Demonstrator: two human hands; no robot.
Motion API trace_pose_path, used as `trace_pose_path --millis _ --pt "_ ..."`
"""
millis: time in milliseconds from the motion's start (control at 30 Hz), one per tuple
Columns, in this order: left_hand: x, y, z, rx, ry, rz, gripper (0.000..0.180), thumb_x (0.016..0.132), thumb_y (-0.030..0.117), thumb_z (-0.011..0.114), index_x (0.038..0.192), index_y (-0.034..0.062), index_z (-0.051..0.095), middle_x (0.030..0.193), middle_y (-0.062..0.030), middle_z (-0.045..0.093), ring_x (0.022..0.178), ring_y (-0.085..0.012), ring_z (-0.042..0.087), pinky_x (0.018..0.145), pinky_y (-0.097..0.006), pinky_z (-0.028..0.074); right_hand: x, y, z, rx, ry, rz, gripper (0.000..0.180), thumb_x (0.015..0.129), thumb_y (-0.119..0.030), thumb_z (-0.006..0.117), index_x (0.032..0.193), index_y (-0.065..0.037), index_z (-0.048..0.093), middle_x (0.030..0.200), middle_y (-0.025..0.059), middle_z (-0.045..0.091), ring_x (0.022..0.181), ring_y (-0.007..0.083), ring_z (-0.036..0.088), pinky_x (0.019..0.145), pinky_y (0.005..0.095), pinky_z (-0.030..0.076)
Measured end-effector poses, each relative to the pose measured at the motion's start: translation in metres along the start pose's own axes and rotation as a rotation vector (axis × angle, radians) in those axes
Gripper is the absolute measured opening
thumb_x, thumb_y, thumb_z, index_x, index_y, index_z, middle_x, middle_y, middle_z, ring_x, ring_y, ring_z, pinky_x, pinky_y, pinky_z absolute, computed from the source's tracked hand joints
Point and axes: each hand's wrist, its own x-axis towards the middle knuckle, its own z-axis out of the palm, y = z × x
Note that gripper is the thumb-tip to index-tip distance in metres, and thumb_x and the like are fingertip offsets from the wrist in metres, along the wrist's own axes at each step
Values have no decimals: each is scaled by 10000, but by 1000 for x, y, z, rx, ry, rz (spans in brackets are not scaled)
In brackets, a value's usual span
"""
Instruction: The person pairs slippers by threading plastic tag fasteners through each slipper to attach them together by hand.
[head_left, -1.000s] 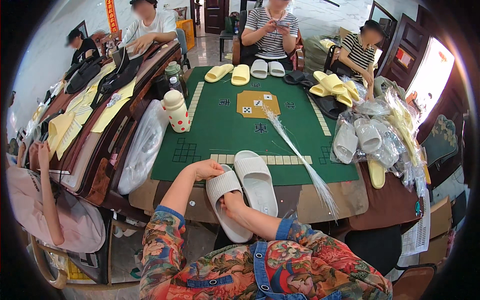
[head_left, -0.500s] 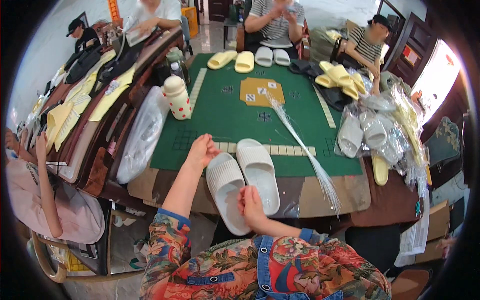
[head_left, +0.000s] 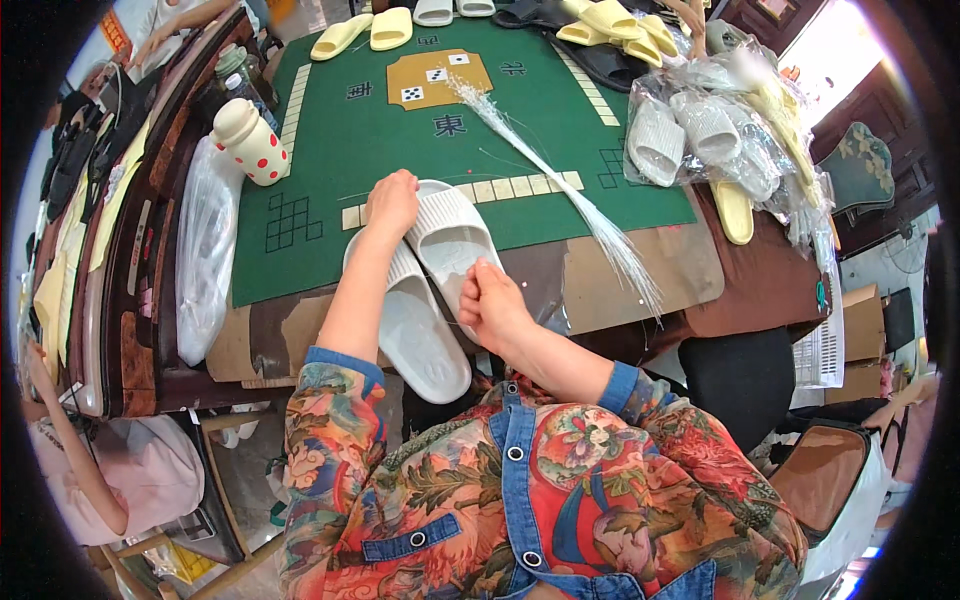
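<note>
A pair of light grey slide slippers lies side by side at the table's front edge, toes pointing away from me. The left slipper (head_left: 425, 345) hangs partly over the edge, its ribbed strap half hidden by my left forearm. The right slipper (head_left: 452, 222) sits a little farther in. My left hand (head_left: 392, 205) is closed above the toe ends, with a thin clear strand showing beside its fingers. Over the right slipper's footbed, my right hand (head_left: 492, 303) is pinched, a fine strand curving beside it. What lies inside either grip is mostly hidden.
A bundle of white plastic strands (head_left: 575, 205) lies across the green mat (head_left: 330, 235). At the left stands a polka-dot bottle (head_left: 250, 142) beside a clear plastic bag (head_left: 205, 260). Bagged grey slippers (head_left: 705, 130) and yellow slippers (head_left: 610, 20) are piled at right. Other people sit around.
The view has tipped downward, so the table appears higher and farther left. My left hand has turned over the slippers' toe ends; my right hand stays pinched above the right slipper.
</note>
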Motion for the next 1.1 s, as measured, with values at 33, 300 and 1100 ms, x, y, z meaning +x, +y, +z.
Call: trace_pose_path --millis 33,300,1100 --pt "-1 -3 -1 -57 -27 -28 256 853 196 427 812 27 614 826 -168 621 836 -335 576 750 -422 441 -2 -5 -4 114 -27 40 183 927 -233 391 810 -96 423 653 8 409 546 123 389 493 274 368" --pt "-10 -17 -3 -377 -110 -106 235 841 191 472 853 23 635 857 -165 628 830 -309 593 735 -379 455 -26 -15 -12 23 -31 304 125 894 -152 429 838 -54 484 734 57 531 690 183 522 712 375 473" --pt "-16 8 -45 -709 305 -119 239 809 229 596 705 14 613 523 -10 465 498 -94 400 464 -269 315 41 10 -18 -6 -138 -307 133 851 -76 490 974 -38 524 1003 63 555 912 166 536 805 306 426"
